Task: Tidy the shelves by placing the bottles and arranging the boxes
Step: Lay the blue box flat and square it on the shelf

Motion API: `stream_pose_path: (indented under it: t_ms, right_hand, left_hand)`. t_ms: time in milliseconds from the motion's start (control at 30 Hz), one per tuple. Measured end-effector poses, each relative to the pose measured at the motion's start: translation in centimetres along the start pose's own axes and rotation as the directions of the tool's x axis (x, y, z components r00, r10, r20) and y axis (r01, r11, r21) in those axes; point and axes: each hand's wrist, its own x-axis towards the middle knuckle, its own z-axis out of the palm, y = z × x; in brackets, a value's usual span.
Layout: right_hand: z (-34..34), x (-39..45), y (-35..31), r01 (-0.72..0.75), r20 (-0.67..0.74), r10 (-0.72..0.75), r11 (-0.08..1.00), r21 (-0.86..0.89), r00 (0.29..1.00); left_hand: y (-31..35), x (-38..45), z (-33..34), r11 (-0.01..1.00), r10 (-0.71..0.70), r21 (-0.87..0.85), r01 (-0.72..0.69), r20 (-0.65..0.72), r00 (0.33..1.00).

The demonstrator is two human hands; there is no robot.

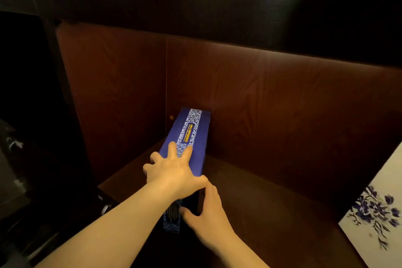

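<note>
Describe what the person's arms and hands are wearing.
No sleeves show: the left arm and right arm are bare to the frame's edge. The left hand and right hand wear no gloves; no ring, watch or bracelet is visible.

1. Single head view: the camera rides above and behind the person's forearms, facing forward and down into a wooden shelf compartment (272, 202).
2. Range is close: the left hand (171, 169) and right hand (210, 215) sit low at centre frame, on a blue box (191, 135) that runs away from the lens toward the compartment's back left corner.
3. The wide-angle lens bows the compartment's top edge; the back wall fills mid-frame.
</note>
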Motion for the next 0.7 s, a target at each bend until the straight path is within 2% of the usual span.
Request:
stream_pose_path:
  t_ms: [167,367,533,700]
  right_hand:
    - [2.3,-0.8,-1.4,-0.021,-0.040,0.023,0.999,0.041,0.999]
    - [4.2,-2.0,-2.2,-0.071,-0.025,0.072,0.997,0.036,0.997]
    - [5.3,-2.5,-2.0,-0.113,0.005,0.114,0.993,-0.041,0.994]
    - [6.2,-2.6,-1.4,-0.139,-0.025,0.138,0.986,-0.094,0.990]
  left_hand:
    - [-2.6,0.1,0.0,0.993,0.113,0.013,-0.113,-0.008,0.994]
    - [-5.3,0.8,-0.3,0.963,0.269,0.007,-0.269,-0.002,0.963]
    - [-7.7,2.5,-0.4,0.901,0.432,0.011,-0.433,0.022,0.901]
    - [-9.0,4.3,-0.9,0.825,0.564,-0.001,-0.566,0.085,0.822]
